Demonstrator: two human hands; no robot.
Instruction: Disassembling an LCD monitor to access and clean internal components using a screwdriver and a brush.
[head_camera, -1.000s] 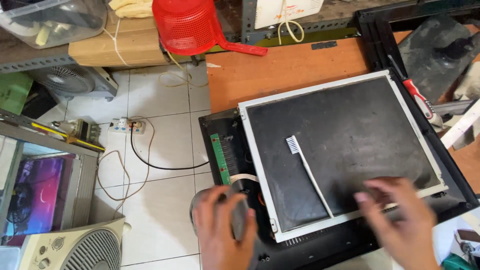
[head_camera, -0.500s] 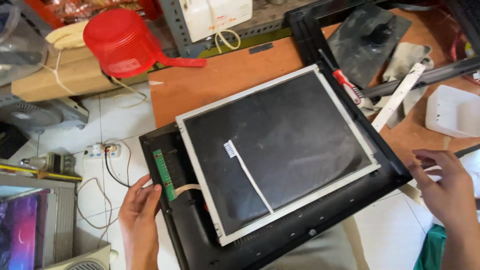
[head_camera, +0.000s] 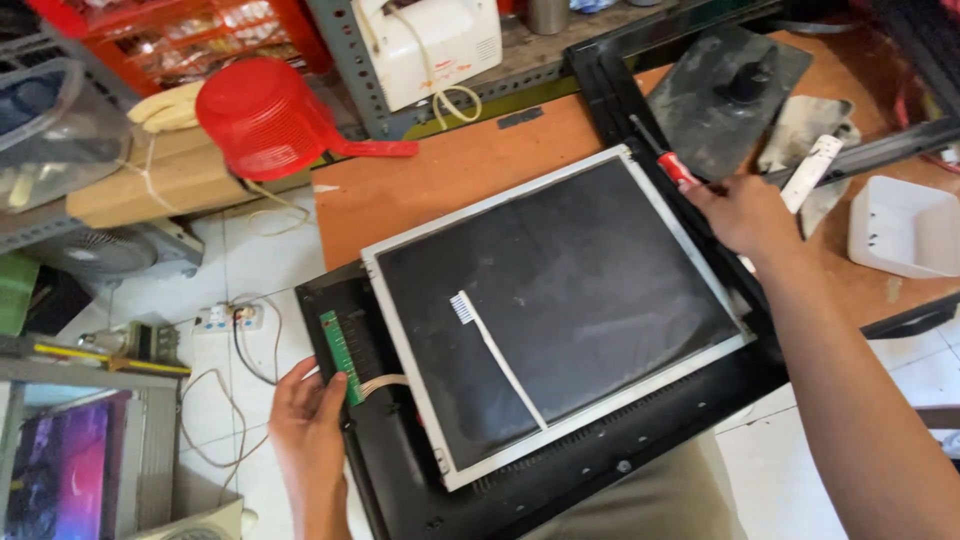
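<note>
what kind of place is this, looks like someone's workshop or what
Probably a small electronics repair workshop: an opened flat monitor panel on a wooden bench, a red-handled screwdriver, and metal shelving crowded with gear.

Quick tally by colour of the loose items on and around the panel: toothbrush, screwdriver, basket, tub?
White: 2, the toothbrush and the tub
Red: 2, the basket and the red-handled screwdriver at the right hand
Total: 4

A white toothbrush (head_camera: 497, 355) is laid on a dark monitor panel (head_camera: 560, 300); a red-handled screwdriver (head_camera: 668, 163) is gripped by the right hand (head_camera: 745, 215).
</note>
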